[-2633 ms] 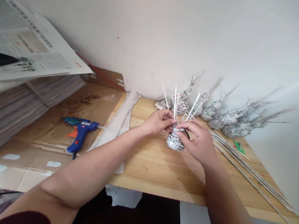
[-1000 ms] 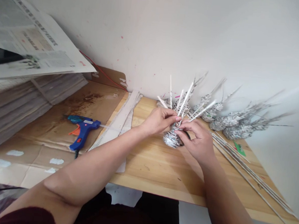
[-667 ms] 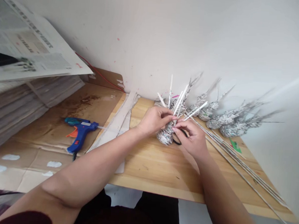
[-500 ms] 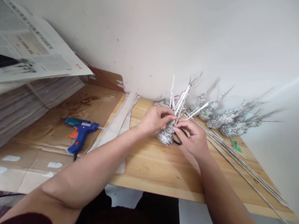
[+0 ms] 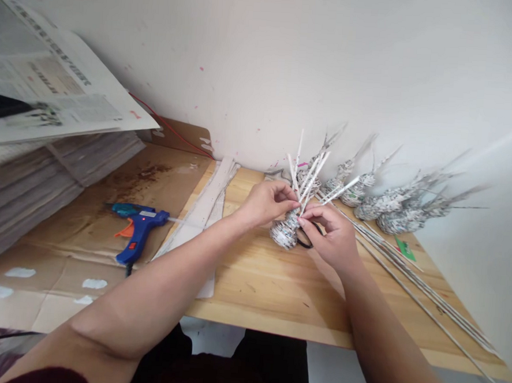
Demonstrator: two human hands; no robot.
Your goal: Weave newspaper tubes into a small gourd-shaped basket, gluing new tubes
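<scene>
The left hand (image 5: 269,204) and right hand (image 5: 330,233) pinch 1 woven paper piece (image 5: 284,232) at its neck, above the wooden table (image 5: 271,285); bare wood spreads toward the front edge, while 1 glue gun (image 5: 138,230) lies well apart, left

Blue glue gun (image 5: 139,230) on brn cardboard (image 5: 74,226)

Woven paper piece (image 5: 284,232), one: my left hand (image 5: 272,203) and right hand (image 5: 332,234) pinch its neck. Left of it: blue glue gun (image 5: 138,232). Right: long paper rods (image 5: 411,276). Behind: similar woven pieces (image 5: 399,219).
</scene>
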